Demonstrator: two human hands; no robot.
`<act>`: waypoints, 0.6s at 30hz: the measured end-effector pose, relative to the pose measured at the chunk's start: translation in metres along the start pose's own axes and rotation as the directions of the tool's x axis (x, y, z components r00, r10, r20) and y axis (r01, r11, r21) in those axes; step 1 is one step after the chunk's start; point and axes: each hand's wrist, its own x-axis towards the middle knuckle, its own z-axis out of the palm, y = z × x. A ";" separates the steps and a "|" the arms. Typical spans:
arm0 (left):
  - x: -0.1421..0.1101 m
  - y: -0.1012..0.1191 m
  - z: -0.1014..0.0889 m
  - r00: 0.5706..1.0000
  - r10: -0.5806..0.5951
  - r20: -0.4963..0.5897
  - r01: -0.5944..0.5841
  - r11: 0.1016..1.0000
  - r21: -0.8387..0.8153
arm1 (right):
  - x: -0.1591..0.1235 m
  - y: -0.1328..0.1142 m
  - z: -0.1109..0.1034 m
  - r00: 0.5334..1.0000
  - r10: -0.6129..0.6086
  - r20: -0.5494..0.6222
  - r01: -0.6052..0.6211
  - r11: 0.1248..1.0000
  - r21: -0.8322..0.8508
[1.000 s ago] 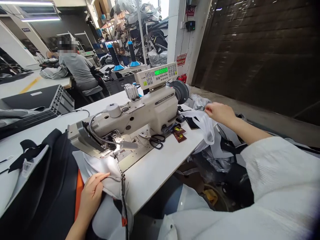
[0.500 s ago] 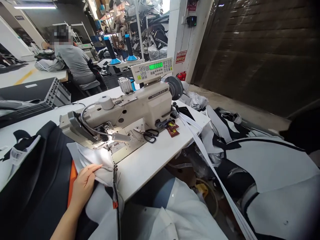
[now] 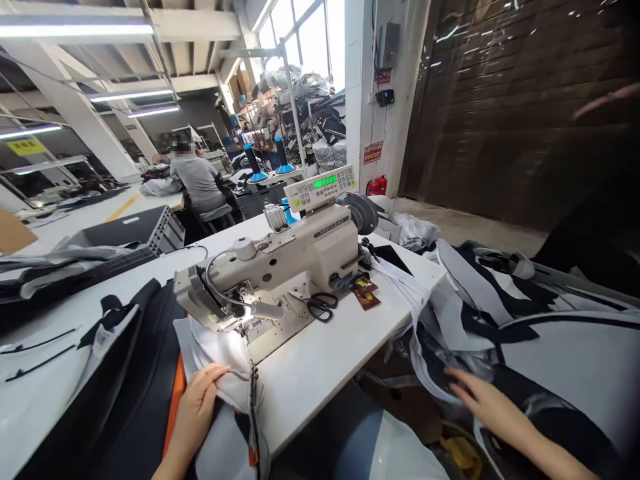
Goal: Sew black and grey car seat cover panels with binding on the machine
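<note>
My left hand (image 3: pixel 200 395) is closed on a grey-white fabric piece (image 3: pixel 227 360) at the front of the sewing machine (image 3: pixel 295 253). A dark edge strip (image 3: pixel 254 413) with a small orange tab runs down this piece. The fabric's far end reaches the lit needle area. To the right, beside the table edge, my right hand (image 3: pixel 475 395) is open with its fingers apart. It is near a long white strip (image 3: pixel 419 357) that hangs off the table; whether it touches the strip I cannot tell. Black-handled scissors (image 3: pixel 320 307) rest near the machine bed.
Dark fabric with an orange edge (image 3: pixel 135 373) spreads over the left. Small brown packets (image 3: pixel 366 293) lie on the white table (image 3: pixel 320 367). Cut panels (image 3: pixel 575 353) are heaped at right. A grey crate (image 3: pixel 160 233) and a seated person (image 3: pixel 197 183) are behind.
My right hand has come into view at the lower right, near the white strip, which now curves loosely. My left hand stays on the fabric. The view has tilted up and turned left.
</note>
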 end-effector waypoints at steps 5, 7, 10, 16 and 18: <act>0.000 0.006 -0.001 1.000 -0.004 -0.001 0.004 1.000 -0.030 | 0.094 -0.021 -0.030 0.959 0.035 -0.283 -0.046 0.998 -0.032; 0.001 0.009 -0.002 1.000 -0.001 0.003 0.002 0.999 -0.040 | 0.126 -0.031 -0.050 0.938 -0.014 -0.346 -0.020 0.995 -0.094; 0.003 0.013 -0.003 1.000 -0.019 0.008 0.019 1.000 -0.012 | 0.175 -0.044 -0.079 0.923 -0.116 -0.366 0.059 0.985 -0.163; -0.002 0.014 0.000 0.999 -0.052 -0.001 0.052 0.998 0.026 | 0.247 -0.067 -0.103 0.954 -0.169 -0.247 0.145 0.983 -0.114; -0.003 0.011 0.002 0.997 -0.072 -0.028 0.072 0.997 0.014 | 0.257 -0.070 -0.103 0.958 -0.185 -0.219 0.165 0.981 -0.105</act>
